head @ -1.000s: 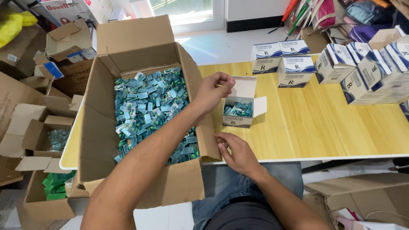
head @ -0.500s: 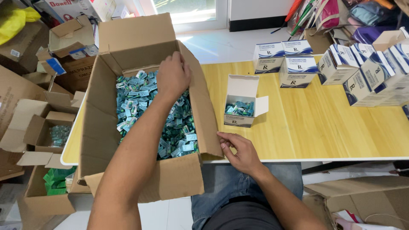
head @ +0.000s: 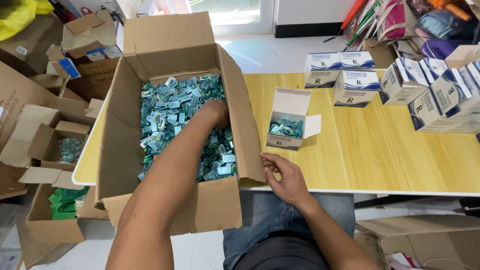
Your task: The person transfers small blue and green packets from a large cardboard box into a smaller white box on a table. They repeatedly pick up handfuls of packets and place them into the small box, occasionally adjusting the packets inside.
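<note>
Left hand (head: 216,113) buried among packets (head: 170,107), grip unclear; right hand (head: 282,176) loosely curled at table edge (head: 380,191).

Left hand (head: 216,112) fingertips buried in blister packs (head: 170,100); grip hidden.

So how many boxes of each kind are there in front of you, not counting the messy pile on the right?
Big brown cardboard box full of blue-green blister packs: 1
Small open white card box: 1
Closed white-and-blue card boxes behind it: 3
Total: 5
</note>
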